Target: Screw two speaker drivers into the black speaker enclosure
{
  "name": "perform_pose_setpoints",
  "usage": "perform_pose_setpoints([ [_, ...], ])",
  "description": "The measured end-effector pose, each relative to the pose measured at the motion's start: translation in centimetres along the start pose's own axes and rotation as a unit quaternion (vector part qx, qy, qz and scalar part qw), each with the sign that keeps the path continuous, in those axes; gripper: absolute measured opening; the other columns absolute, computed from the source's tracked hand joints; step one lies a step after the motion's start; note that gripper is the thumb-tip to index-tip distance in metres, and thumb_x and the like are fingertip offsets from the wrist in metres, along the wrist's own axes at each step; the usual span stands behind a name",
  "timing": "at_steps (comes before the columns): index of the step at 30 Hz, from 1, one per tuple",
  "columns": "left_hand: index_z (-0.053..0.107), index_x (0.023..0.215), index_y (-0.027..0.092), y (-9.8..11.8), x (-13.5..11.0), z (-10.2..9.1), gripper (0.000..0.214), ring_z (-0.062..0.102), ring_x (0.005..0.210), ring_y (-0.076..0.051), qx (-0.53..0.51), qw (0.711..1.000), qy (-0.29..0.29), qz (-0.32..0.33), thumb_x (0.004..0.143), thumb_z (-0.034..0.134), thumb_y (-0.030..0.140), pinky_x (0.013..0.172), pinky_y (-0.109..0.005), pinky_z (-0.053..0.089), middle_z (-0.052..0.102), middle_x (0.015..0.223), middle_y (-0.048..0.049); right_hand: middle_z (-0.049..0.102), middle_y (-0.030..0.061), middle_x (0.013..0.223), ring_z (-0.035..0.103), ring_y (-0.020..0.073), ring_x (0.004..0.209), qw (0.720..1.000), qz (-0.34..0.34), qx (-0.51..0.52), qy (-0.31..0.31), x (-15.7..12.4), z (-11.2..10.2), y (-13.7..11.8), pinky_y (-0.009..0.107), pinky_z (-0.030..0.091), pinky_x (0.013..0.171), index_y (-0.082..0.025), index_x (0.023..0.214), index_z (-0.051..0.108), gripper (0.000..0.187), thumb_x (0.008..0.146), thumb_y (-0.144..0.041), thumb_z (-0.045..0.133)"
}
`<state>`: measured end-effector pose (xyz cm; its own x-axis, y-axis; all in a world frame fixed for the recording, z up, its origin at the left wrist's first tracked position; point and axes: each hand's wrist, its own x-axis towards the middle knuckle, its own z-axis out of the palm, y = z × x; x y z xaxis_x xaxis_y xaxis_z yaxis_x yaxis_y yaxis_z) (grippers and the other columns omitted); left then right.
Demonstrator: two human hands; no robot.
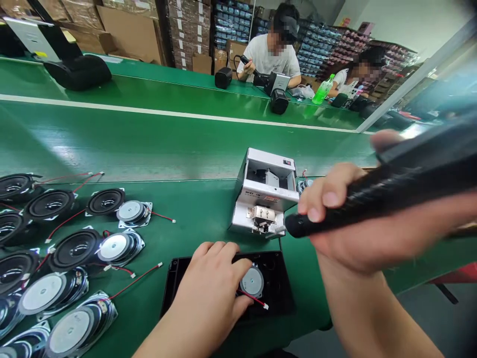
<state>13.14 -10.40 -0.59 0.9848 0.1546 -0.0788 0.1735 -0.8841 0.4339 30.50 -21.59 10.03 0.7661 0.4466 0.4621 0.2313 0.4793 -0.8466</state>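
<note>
My right hand is wrapped round a black electric screwdriver, its narrow end pointing left towards a small white and grey machine. Below that machine, a black plastic speaker housing lies with its hollow side up on the green bench. My left hand reaches over the housing, thumb and index finger at the near side of a round speaker inside it. The other fingertips are bent down out of sight. A red wire with a white plug runs from beside the thumb.
Several loose speakers with red wires cover the left of the bench. A green belt runs across behind. Beyond it a person holds a dark tool, with another person farther right. A slanted pale post rises at the right.
</note>
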Motion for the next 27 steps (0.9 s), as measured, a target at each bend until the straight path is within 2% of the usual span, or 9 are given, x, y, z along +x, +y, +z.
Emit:
perform_pose_setpoints([
  [2, 0.073, 0.117, 0.034, -0.1, -0.2, 0.1, 0.041, 0.062, 0.11, -0.03, -0.005, 1.0, 0.008, 0.003, 0.082, 0.092, 0.042, 0.1, -0.052, 0.046, 0.068, 0.115, -0.0011, 0.062, -0.0063, 0.053, 0.051, 0.0182, 0.039, 1.0, -0.006, 0.006, 0.015, 0.7, 1.3, 1.1, 0.032, 0.038, 0.038, -0.029, 0.095, 0.064, 0.066, 0.077, -0.092, 0.072],
  [5, 0.073, 0.117, 0.035, -0.2, -0.2, 0.3, 0.037, 0.062, 0.108, -0.029, -0.015, 1.0, 0.008, 0.002, 0.084, 0.089, 0.041, 0.099, -0.052, 0.045, 0.067, 0.114, -0.0001, 0.065, -0.0046, 0.054, 0.054, 0.0193, 0.04, 1.0, 0.005, 0.004, -0.005, 0.7, 2.1, 2.6, 0.031, 0.038, 0.038, -0.028, 0.087, 0.061, 0.065, 0.074, -0.09, 0.077],
  [7, 0.073, 0.116, 0.035, -0.1, -0.2, 0.3, 0.035, 0.061, 0.107, -0.029, -0.018, 1.0, 0.004, -0.002, 0.085, 0.088, 0.042, 0.098, -0.051, 0.044, 0.066, 0.113, 0.0, 0.065, -0.0051, 0.055, 0.054, 0.0189, 0.04, 1.0, 0.006, 0.004, -0.01, 0.6, 2.1, 3.3, 0.032, 0.04, 0.038, -0.028, 0.089, 0.062, 0.064, 0.078, -0.09, 0.074],
  [13, 0.073, 0.118, 0.035, 0.0, 0.0, 0.1, 0.036, 0.061, 0.11, -0.03, -0.017, 1.0, -0.005, -0.005, 0.086, 0.088, 0.045, 0.099, -0.053, 0.044, 0.066, 0.114, -0.0005, 0.06, -0.0063, 0.057, 0.049, 0.0174, 0.037, 0.998, -0.056, -0.005, -0.014, 0.5, 1.5, 5.3, 0.031, 0.038, 0.031, -0.027, 0.101, 0.06, 0.069, 0.091, -0.094, 0.05],
  [18, 0.074, 0.121, 0.035, 0.0, 0.0, -0.1, 0.036, 0.062, 0.112, -0.031, -0.014, 1.0, -0.009, -0.006, 0.088, 0.086, 0.044, 0.101, -0.054, 0.044, 0.068, 0.119, -0.002, 0.06, -0.0049, 0.062, 0.052, 0.0175, 0.041, 0.997, -0.045, 0.007, -0.055, 0.4, 1.2, 5.8, 0.031, 0.039, 0.035, -0.026, 0.108, 0.061, 0.065, 0.094, -0.089, 0.053],
  [27, 0.075, 0.118, 0.035, 0.1, 0.0, -0.4, 0.035, 0.062, 0.112, -0.03, -0.019, 1.0, -0.011, -0.015, 0.086, 0.088, 0.04, 0.1, -0.053, 0.045, 0.068, 0.118, -0.001, 0.061, -0.0045, 0.062, 0.051, 0.0186, 0.039, 0.997, -0.036, 0.011, -0.063, 0.3, 0.9, 5.5, 0.033, 0.04, 0.035, -0.028, 0.111, 0.064, 0.065, 0.092, -0.09, 0.056],
])
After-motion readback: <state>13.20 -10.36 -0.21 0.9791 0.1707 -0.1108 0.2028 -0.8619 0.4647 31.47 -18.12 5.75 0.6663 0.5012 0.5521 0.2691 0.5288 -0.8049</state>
